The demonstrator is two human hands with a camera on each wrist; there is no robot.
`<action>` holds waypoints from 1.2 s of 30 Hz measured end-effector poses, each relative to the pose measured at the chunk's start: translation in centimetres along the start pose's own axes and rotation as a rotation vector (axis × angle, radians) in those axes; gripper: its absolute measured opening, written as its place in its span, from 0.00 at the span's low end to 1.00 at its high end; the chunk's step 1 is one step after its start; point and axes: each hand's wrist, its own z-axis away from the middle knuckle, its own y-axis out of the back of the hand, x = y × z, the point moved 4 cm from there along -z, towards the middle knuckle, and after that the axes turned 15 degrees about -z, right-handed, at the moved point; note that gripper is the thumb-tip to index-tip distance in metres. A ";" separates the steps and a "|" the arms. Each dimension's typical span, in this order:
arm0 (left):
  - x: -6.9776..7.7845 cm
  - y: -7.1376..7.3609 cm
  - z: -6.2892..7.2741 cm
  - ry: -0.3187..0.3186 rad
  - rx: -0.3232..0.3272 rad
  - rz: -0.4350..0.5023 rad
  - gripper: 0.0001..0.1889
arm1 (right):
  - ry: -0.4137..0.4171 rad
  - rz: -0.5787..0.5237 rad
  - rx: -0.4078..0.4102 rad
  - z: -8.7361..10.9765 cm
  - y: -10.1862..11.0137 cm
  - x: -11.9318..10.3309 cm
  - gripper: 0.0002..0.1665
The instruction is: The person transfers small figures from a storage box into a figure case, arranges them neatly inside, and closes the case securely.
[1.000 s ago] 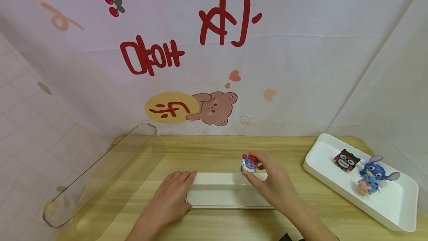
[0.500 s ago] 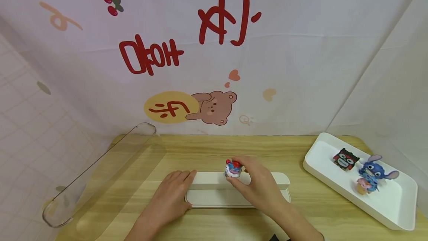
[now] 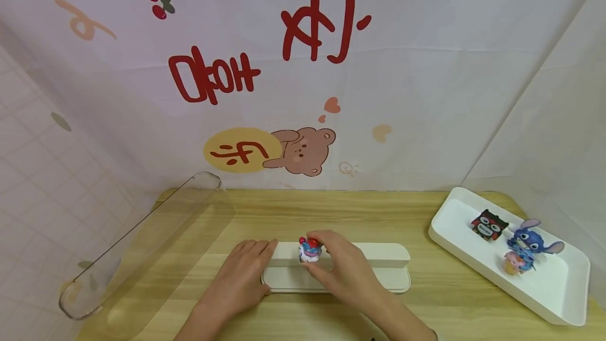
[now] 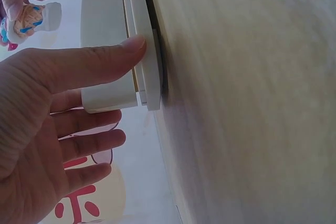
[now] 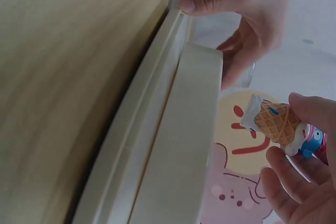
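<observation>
My right hand point(image 3: 347, 270) pinches a small figurine point(image 3: 310, 251) between thumb and fingertips, over the left half of a white stepped display base point(image 3: 385, 254). In the right wrist view the figurine point(image 5: 276, 121) shows a waffle-cone body, a white foot and a blue and red head. It is held above the base, with a gap visible in the left wrist view. My left hand point(image 3: 243, 275) grips the base's left end. The thumb of that left hand point(image 4: 68, 93) presses the front edge while its fingers reach behind.
A white tray point(image 3: 568, 288) at the right holds an owl figure point(image 3: 490, 224) and a blue long-eared figure point(image 3: 527, 241) with a pink ice cream point(image 3: 513, 263). A long clear cover point(image 3: 156, 246) stands at the left. Behind the wooden table point(image 3: 293, 320) hangs a printed white cloth point(image 3: 416, 78).
My right hand has carried the figurine leftward and slightly lower along the white base, uncovering the base's right end. The left hand has kept its place.
</observation>
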 end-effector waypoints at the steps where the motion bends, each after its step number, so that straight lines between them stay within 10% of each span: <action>1: 0.0 0.0 0.0 0.000 0.000 0.002 0.49 | -0.001 -0.005 -0.008 0.0 -0.2 0.0 0.36; 36: -0.1 -0.1 -0.1 0.009 -0.040 0.025 0.49 | -0.032 0.044 -0.252 -0.2 -4.9 0.9 0.26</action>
